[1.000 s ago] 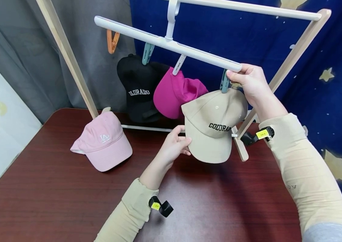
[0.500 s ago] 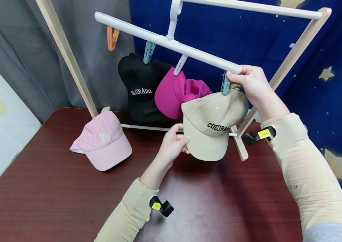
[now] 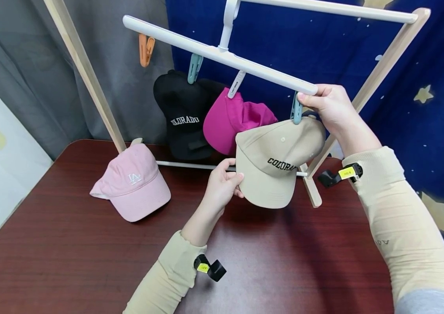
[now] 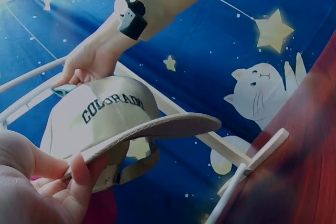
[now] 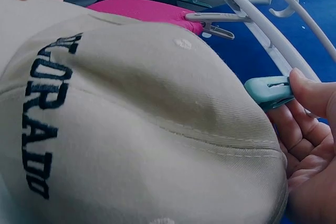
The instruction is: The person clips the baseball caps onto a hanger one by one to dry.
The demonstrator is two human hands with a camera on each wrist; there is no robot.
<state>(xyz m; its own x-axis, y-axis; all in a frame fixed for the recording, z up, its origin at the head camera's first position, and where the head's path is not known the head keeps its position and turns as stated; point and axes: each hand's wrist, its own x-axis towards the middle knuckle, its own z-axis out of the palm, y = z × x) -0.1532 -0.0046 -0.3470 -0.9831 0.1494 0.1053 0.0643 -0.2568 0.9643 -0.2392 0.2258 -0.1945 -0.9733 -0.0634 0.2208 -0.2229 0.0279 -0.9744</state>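
A beige baseball cap [image 3: 270, 163] with dark COLORADO lettering hangs at the right end of a white hanger [image 3: 222, 54]. My left hand [image 3: 222, 183] pinches the edge of its brim between thumb and fingers, also plain in the left wrist view. At the cap's crown, a teal clip [image 5: 269, 92] sits under the hanger bar. My right hand [image 3: 333, 107] pinches the clip's upper end, thumb on top and fingers below in the right wrist view. Further along the bar, a magenta cap [image 3: 231, 122] hangs from a grey-white clip and a black cap [image 3: 184, 113] from another teal clip.
A pink cap [image 3: 135, 183] rests on the dark red table [image 3: 100, 266] at left. An orange clip [image 3: 146, 50] holds nothing on the hanger. The rack's wooden posts [image 3: 390, 61] stand on both sides, with a white top rail [image 3: 332, 8]. Curtains hang behind.
The hanger's right end has shifted slightly right with my right hand and the teal clip. The beige cap's brim and my left hand have moved slightly left and up.
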